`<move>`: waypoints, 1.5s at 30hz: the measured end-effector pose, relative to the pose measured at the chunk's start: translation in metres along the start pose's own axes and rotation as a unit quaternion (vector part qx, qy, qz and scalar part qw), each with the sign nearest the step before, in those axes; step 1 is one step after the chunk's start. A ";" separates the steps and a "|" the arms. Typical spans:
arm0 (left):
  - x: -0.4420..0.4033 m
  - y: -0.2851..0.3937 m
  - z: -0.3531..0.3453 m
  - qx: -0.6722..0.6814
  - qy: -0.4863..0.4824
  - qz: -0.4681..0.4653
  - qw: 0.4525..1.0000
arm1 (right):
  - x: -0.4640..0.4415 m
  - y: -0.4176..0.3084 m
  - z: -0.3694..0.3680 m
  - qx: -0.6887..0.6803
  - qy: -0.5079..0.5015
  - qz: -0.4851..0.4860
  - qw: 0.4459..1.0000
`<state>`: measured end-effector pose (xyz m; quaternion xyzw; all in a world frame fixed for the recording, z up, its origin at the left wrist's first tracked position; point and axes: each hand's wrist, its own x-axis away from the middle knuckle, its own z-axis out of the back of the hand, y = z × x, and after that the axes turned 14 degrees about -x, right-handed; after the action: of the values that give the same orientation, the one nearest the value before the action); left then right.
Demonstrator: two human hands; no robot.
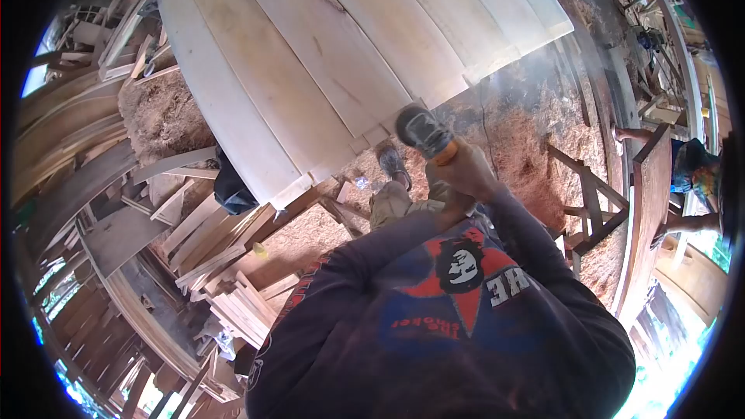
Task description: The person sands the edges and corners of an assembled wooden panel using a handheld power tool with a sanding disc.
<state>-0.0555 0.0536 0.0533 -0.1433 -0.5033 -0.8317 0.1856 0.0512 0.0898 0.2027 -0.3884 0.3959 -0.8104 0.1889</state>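
My right hand (472, 171) is closed around the body of a power tool (424, 130) with a dark rounded head and an orange band. My left hand (456, 203) is closed in close under the right one at the rear of the tool, its fingers mostly hidden. The tool's head is against or just beside the stepped near end of a panel of pale wooden boards (326, 54). The exact contact is hidden. Whitish dust hangs along the panel's edge to the right.
Sawdust (528, 163) covers the ground by my foot (392, 163). Offcuts and planks (240, 302) are heaped at the left. A wooden trestle (591, 198) stands at the right. Beyond it another person's arm (694, 223) is near an upright board (646, 209).
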 end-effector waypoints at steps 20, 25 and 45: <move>-0.058 -0.018 -0.061 0.235 0.082 -0.088 0.964 | -0.005 0.034 0.035 -0.024 0.144 -0.011 0.989; -0.014 -0.011 0.002 -0.073 -0.030 -0.084 0.993 | -0.009 0.046 0.006 -0.065 0.105 0.025 0.992; -0.057 -0.049 -0.065 0.001 0.080 -0.091 0.993 | -0.005 0.045 0.023 -0.053 0.172 -0.009 0.984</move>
<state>-0.0304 0.0257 -0.0384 -0.0291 -0.4986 -0.8535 0.1487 0.0718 0.0540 0.1734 -0.2564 0.4612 -0.8447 0.0895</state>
